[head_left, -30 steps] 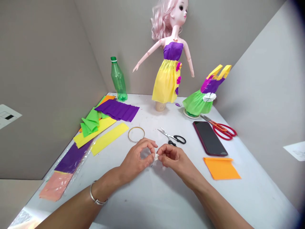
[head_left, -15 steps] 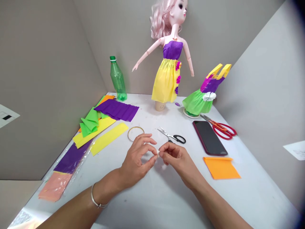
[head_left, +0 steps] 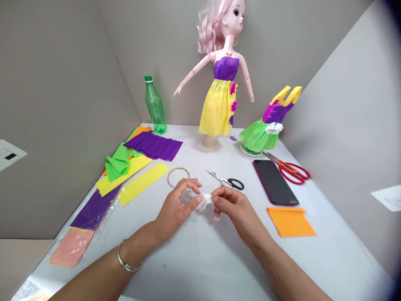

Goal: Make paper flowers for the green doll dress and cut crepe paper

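Between thumb and fingers, my right hand pinches a small white piece that looks like folded paper or tape, with a thin strip hanging from its lower left. Just left of it is my left hand, thumb and index finger apart, other fingers loosely curved, holding nothing. Beyond my left fingertips lies a gold bangle. A pair of small black-handled scissors rests past my right hand, one handle loop mostly hidden behind it.
A doll in a purple and yellow dress stands at the back, beside a green bottle and a small dress. To the right lie a phone, red-handled scissors and orange paper. Coloured paper strips lie left.
My left fingers have let go of the white piece and moved slightly left, leaving a gap. My right hand keeps hold of it, and more of it now shows.
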`<state>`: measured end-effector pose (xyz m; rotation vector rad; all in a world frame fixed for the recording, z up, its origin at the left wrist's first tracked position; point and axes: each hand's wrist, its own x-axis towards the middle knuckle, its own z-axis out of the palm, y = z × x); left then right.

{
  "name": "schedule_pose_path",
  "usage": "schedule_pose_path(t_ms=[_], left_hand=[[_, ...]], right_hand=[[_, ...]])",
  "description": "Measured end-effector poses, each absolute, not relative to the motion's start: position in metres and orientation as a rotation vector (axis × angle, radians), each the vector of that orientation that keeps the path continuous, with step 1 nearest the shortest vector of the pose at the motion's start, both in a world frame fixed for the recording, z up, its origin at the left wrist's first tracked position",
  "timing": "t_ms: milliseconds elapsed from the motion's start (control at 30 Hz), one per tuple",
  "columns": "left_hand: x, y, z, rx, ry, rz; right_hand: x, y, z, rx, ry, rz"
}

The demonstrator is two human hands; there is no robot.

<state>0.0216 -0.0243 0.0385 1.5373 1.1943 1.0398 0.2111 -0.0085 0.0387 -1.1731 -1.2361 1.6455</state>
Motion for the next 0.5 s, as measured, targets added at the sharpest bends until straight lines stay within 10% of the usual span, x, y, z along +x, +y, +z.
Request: schedule_pose_path(t_ms=[500], left_hand=[[0.0212,-0.0163,0.0327,1.534,1.191,0.875]], right_hand=[[0.2138,-0.0015,0.0329,-1.063,-0.919,1.718]])
